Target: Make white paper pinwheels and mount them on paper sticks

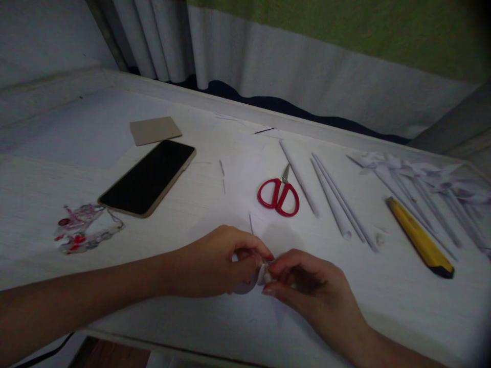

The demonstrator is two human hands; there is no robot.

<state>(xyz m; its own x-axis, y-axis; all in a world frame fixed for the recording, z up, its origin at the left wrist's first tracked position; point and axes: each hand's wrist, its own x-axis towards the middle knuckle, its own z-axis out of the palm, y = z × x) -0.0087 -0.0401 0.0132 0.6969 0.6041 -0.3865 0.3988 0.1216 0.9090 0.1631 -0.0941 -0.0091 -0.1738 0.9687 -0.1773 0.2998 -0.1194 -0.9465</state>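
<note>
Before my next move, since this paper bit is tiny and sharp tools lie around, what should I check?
1. Grip on the paper piece: ok, left hand and right hand both pinch it.
2. The scissors shut, apart from the hands: ok.
3. Blade of the utility knife retracted: cannot tell.
4. The rolled paper sticks out of the way: ok, right of the scissors.
5. The phone apart from the hands: ok, far left.
</note>
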